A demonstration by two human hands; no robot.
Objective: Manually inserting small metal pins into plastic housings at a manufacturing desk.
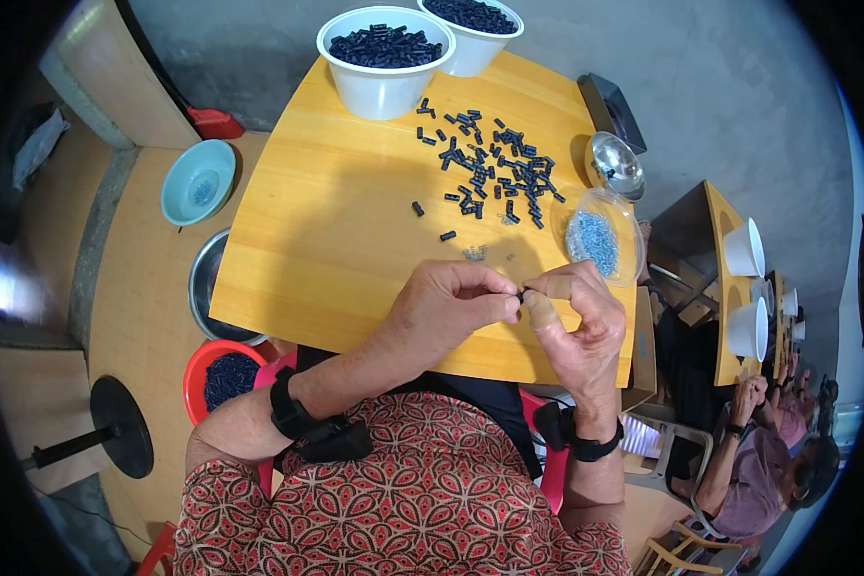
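- Fingertips: we see both hands in a tight pinch, thumb to index, on one small dark piece (pixel 521 296), above the table's near edge.
- Left hand (pixel 446 302) comes in from lower left, back of hand up; right hand (pixel 584 322) rises more upright, fingers bent, tan wraps on thumb and index.
- Piece: mostly covered by fingertips; long axis looks roughly left-right, we can't tell which end is which.
- Wrists: we note black bands (pixel 288 408) on both.
- Surface: yellow wooden table (pixel 302 206); loose black pieces (pixel 531 175) lie beyond the hands, pointing every way.
- Right of them: clear tub (pixel 630 230) of light-blue bits (pixel 593 242), then metal bowl (pixel 616 165), black tray (pixel 616 113).
- Far edge: two white buckets (pixel 379 91) full of dark pieces.
- Room: teal basin (pixel 172 192) and red basin (pixel 194 379) at left, gray wall (pixel 730 86) behind; we spot another person (pixel 754 490) seated at right.
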